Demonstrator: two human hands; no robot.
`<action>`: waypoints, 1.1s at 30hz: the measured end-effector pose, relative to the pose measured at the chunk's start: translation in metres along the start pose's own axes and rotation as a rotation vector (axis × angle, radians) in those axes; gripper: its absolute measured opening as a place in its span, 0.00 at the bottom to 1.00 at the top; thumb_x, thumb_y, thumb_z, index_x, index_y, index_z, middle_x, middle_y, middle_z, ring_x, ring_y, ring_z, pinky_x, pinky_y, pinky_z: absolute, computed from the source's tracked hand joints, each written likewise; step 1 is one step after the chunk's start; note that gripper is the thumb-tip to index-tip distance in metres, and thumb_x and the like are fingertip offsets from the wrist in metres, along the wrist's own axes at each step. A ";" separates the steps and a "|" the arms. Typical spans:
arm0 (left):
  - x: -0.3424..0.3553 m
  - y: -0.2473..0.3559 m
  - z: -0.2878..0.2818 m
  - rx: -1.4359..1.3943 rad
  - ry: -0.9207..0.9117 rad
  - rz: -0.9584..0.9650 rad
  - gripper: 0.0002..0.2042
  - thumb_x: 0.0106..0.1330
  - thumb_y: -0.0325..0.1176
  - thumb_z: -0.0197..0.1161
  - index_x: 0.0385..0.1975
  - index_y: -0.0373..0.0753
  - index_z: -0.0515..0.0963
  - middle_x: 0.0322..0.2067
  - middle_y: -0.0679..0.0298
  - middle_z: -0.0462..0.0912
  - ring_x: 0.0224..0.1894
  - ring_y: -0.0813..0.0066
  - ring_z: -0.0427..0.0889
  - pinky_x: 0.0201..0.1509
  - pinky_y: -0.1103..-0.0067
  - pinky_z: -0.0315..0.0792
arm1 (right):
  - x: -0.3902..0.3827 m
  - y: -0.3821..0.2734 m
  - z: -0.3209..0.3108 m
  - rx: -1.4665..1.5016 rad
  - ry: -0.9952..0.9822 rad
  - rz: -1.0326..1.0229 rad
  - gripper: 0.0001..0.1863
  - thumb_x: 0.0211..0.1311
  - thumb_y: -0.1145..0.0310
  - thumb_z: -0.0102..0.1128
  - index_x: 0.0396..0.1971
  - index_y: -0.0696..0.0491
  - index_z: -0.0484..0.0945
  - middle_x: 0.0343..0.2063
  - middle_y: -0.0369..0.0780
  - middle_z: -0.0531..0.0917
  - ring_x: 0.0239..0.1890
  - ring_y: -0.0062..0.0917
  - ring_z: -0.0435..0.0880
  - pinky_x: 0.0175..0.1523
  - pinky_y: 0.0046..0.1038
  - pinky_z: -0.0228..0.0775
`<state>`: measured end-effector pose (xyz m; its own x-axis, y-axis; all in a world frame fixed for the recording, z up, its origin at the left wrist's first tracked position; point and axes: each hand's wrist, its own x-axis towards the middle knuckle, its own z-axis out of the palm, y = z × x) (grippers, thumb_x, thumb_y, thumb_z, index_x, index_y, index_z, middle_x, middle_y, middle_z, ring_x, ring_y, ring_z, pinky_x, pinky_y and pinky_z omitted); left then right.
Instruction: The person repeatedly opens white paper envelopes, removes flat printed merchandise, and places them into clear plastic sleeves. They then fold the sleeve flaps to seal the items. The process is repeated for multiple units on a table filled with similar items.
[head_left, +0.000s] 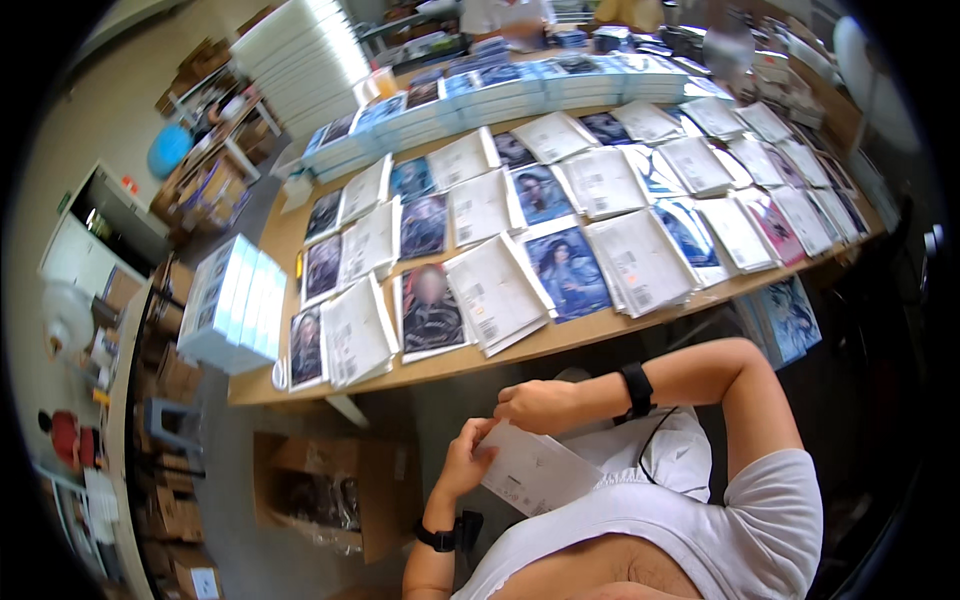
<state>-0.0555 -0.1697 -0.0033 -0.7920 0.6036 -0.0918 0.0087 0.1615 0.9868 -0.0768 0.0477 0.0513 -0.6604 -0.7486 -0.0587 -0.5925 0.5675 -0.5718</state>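
A flat white envelope (540, 470) with small printed marks lies tilted over my lap, below the table's near edge. My left hand (465, 460) grips its left end, thumb on the face. At the envelope's upper corner my right hand (540, 405) is closed, with fingers bent in; what lies between its fingertips is hidden. Each wrist wears a black band. In front of me, rows of white envelope stacks (640, 258) alternate with glossy picture prints (565, 270) on the wooden table (420, 372).
Light blue and white box stacks (450, 108) line the table's far side. Another such stack (230, 305) stands at its left end. An open cardboard box (395, 495) with plastic-wrapped contents sits on the floor. Across the table is a person in white (505, 14).
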 end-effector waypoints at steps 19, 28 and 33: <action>0.073 0.057 0.102 0.213 -0.129 0.115 0.20 0.53 0.20 0.56 0.49 0.37 0.69 0.38 0.55 0.79 0.44 0.66 0.79 0.48 0.75 0.71 | -0.165 0.046 0.017 0.617 0.378 0.347 0.13 0.53 0.72 0.60 0.35 0.56 0.67 0.23 0.40 0.76 0.25 0.27 0.77 0.30 0.28 0.68; 0.083 0.064 0.118 0.236 -0.155 0.081 0.22 0.53 0.21 0.54 0.51 0.38 0.67 0.38 0.56 0.78 0.43 0.67 0.78 0.49 0.75 0.70 | -0.215 0.055 0.027 0.835 0.189 0.311 0.11 0.56 0.73 0.61 0.32 0.56 0.66 0.22 0.36 0.72 0.23 0.21 0.76 0.28 0.22 0.71; 0.092 0.066 0.114 0.242 -0.219 0.038 0.24 0.54 0.22 0.55 0.54 0.40 0.64 0.37 0.56 0.77 0.41 0.67 0.78 0.49 0.75 0.69 | -0.233 0.058 0.012 0.986 0.189 0.358 0.09 0.57 0.73 0.60 0.29 0.57 0.67 0.22 0.33 0.71 0.24 0.15 0.75 0.26 0.20 0.72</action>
<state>-0.0581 -0.0142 0.0381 -0.6384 0.7621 -0.1076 0.2017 0.3006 0.9322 0.0487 0.2511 0.0222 -0.8330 -0.4800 -0.2752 0.2299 0.1522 -0.9612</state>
